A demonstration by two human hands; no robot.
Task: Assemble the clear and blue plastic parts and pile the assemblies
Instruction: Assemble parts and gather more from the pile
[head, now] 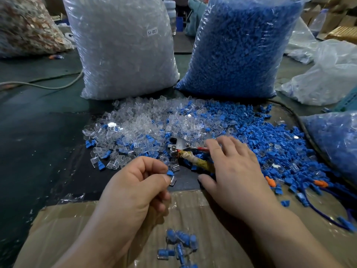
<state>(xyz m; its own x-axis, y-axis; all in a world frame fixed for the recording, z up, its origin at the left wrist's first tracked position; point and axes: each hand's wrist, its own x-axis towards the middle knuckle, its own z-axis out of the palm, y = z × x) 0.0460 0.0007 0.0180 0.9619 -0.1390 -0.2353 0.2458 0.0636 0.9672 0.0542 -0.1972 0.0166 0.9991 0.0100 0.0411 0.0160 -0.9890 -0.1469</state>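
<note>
Two bare hands work above a mixed spill of small plastic parts.

The left hand [135,182] is curled, thumb and forefinger pinching a small blue plastic plug [170,173] together with a small clear plastic sleeve [172,180], just above the far edge of the flat brown cardboard sheet [212,219]. The right hand [233,171] holds nothing: its fingers are straight and spread, palm down over the tape-wrapped handle of a metal plier-like tool [180,145], and its fingertips are blurred. Beyond the hands lie a loose heap of clear plastic parts [150,120] and, to its right, a loose heap of blue plastic parts [260,136], mingled where they meet. A small pile of finished blue-and-clear assemblies [179,244] sits on the cardboard near the bottom edge. Behind stand a large clear bag of clear parts [123,45] labelled SJ 017 and a large clear bag of blue parts [243,45].
</note>
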